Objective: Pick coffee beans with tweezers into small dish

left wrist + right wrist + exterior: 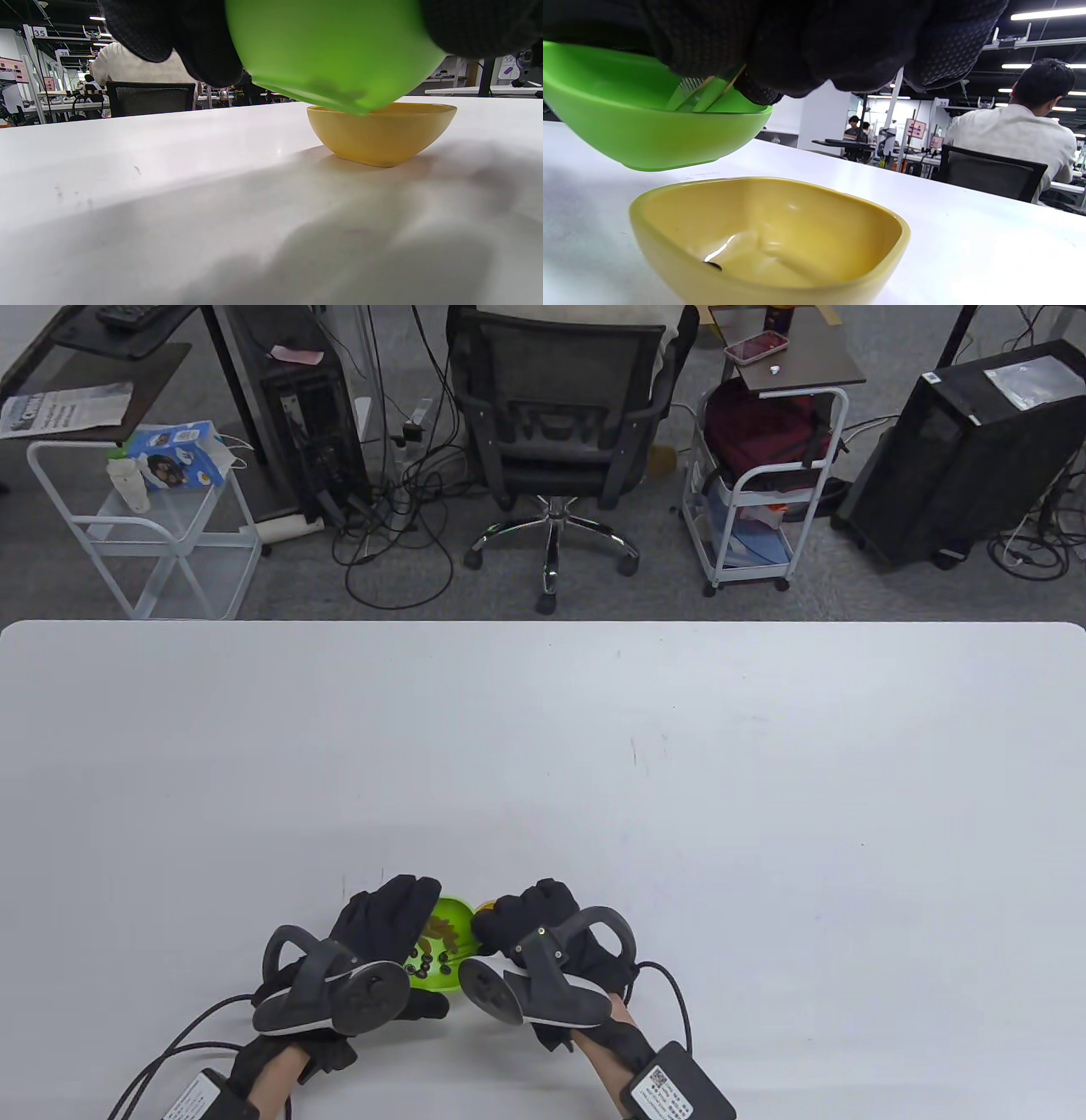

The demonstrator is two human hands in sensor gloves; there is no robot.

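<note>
My left hand (386, 920) grips a green bowl (445, 954) with several dark coffee beans (428, 960) in it. The left wrist view shows the bowl (335, 51) lifted off the table and tilted over the rim of the small yellow dish (382, 133). My right hand (530, 920) holds thin tweezers (706, 91), whose tips reach down into the green bowl (645, 135). The yellow dish (780, 228) stands on the table under my right hand, with one dark bean (714, 265) on its bottom. In the table view only a sliver of the dish (485, 906) shows.
The white table (594, 780) stretches away beyond the hands. Glove cables (670, 984) trail near the front edge. An office chair (556, 432) and carts stand on the floor behind the table.
</note>
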